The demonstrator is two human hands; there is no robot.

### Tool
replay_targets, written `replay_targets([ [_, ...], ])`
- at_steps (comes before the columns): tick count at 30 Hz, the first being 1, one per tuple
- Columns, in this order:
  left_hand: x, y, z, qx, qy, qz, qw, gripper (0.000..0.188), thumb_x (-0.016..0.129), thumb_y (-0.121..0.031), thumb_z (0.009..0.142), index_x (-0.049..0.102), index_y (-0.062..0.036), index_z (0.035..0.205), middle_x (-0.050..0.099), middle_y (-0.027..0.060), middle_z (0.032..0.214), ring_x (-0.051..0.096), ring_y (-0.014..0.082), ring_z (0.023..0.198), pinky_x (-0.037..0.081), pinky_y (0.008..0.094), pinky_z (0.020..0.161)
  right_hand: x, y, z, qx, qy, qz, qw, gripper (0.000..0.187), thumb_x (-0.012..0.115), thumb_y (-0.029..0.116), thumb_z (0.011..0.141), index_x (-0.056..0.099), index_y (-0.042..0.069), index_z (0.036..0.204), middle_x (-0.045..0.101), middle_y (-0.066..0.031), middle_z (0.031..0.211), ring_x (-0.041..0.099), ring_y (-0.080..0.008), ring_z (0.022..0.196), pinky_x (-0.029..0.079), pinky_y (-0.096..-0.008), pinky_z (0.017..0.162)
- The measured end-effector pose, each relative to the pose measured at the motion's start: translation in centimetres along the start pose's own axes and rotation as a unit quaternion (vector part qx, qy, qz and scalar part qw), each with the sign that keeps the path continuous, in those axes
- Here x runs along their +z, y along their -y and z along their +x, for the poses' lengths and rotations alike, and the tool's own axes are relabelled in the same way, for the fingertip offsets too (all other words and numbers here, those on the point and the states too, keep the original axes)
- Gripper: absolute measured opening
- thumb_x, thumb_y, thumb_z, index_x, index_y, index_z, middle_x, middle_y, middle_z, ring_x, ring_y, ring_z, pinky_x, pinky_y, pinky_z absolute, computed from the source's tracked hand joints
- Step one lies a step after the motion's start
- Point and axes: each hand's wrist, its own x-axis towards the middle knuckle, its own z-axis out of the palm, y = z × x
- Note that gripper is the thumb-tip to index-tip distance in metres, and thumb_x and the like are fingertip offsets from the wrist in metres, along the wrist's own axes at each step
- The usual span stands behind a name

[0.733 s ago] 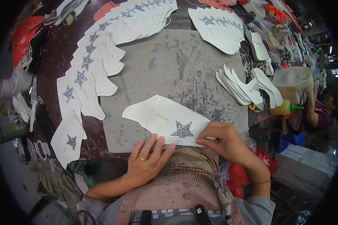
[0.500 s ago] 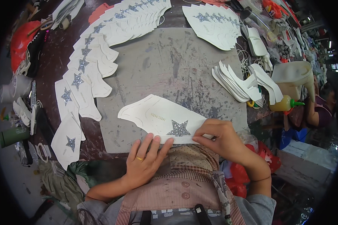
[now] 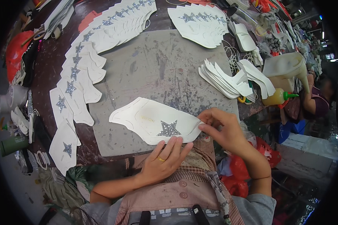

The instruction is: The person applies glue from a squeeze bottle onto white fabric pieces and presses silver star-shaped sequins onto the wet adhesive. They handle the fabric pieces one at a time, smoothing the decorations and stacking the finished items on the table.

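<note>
A white shoe upper piece (image 3: pixel 139 116) with a silver glitter star (image 3: pixel 169 128) lies flat near the front edge of a grey work mat (image 3: pixel 150 67). My left hand (image 3: pixel 165 159) rests its outstretched fingertips against the piece's near edge, below the star; one finger wears a gold ring. At the right end, my right hand (image 3: pixel 223 129) pinches the piece's edge between thumb and forefinger. A narrow band along that right edge looks turned up.
Overlapping upper pieces with stars (image 3: pixel 75 88) curve around the left and far side. More such pieces (image 3: pixel 199 26) lie at the far right. Nearer are a stack of white cut parts (image 3: pixel 223 80), a yellow bottle with green nozzle (image 3: pixel 278 96) and a translucent jug (image 3: pixel 283 65). Another person (image 3: pixel 319 99) is at right.
My right hand has shifted up from the near edge to the right end of the piece. My left fingers have slid right along the near edge, where the folded strip now looks flatter.
</note>
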Motion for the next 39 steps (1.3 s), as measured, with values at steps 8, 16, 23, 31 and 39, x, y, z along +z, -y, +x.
replay_targets([
  [8, -0.8, -0.4, 1.6, -0.026, 0.02, -0.021, 0.999, 0.043, 0.06, -0.022, 0.09, 0.065, -0.0115, 0.132, 0.058, 0.0058, 0.122, 0.053, 0.0198, 0.122, 0.041, 0.0391, 0.104, -0.3, 1.2, 1.1, 0.044, 0.017, -0.114, 0.992, 0.023, 0.077, 0.005, 0.081, 0.061, 0.001, 0.096, 0.064, -0.0064, 0.077, 0.062, -0.0185, 0.065, 0.048, -0.0306, 0.059],
  [16, -4.0, 7.0, 8.9, -0.045, 0.046, -0.147, 0.987, 0.049, 0.066, -0.016, 0.089, 0.055, -0.0012, 0.135, 0.06, 0.0187, 0.124, 0.052, 0.035, 0.127, 0.039, 0.0531, 0.107, 1.3, -1.2, -0.5, -0.154, -0.048, -0.036, 0.986, 0.014, 0.074, 0.002, 0.084, 0.065, 0.001, 0.095, 0.067, -0.0132, 0.088, 0.068, -0.026, 0.077, 0.053, -0.0329, 0.068],
  [23, -6.7, 7.4, 4.4, -0.054, -0.056, -0.164, 0.983, 0.043, 0.068, -0.008, 0.078, 0.067, -0.0045, 0.121, 0.063, 0.0092, 0.102, 0.061, 0.023, 0.088, 0.048, 0.042, 0.091, 1.4, 6.3, -3.5, -0.291, -0.005, 0.381, 0.878, 0.034, 0.061, 0.03, 0.098, 0.073, -0.001, 0.087, 0.072, -0.0179, 0.089, 0.07, -0.0328, 0.08, 0.056, -0.0413, 0.079],
  [31, -17.1, 13.4, -9.0, -0.494, -0.137, -0.019, 0.858, 0.022, 0.066, -0.001, 0.089, 0.073, -0.0016, 0.11, 0.065, 0.0115, 0.1, 0.063, 0.0198, 0.089, 0.05, 0.0299, 0.077, 6.9, 10.9, -2.9, -0.39, 0.311, 0.67, 0.55, 0.064, 0.064, 0.058, 0.092, 0.065, -0.001, 0.114, 0.046, -0.0306, 0.126, 0.051, -0.0395, 0.109, 0.04, -0.0545, 0.094],
  [39, -11.4, 13.4, 1.2, -0.302, -0.203, 0.029, 0.931, 0.037, 0.071, -0.005, 0.086, 0.067, -0.0033, 0.123, 0.056, 0.0177, 0.133, 0.056, 0.0341, 0.123, 0.043, 0.0426, 0.104, 5.1, 11.3, -2.4, -0.455, 0.243, 0.7, 0.493, 0.055, 0.069, 0.056, 0.089, 0.068, 0.008, 0.116, 0.047, -0.0283, 0.125, 0.048, -0.04, 0.114, 0.039, -0.0537, 0.096],
])
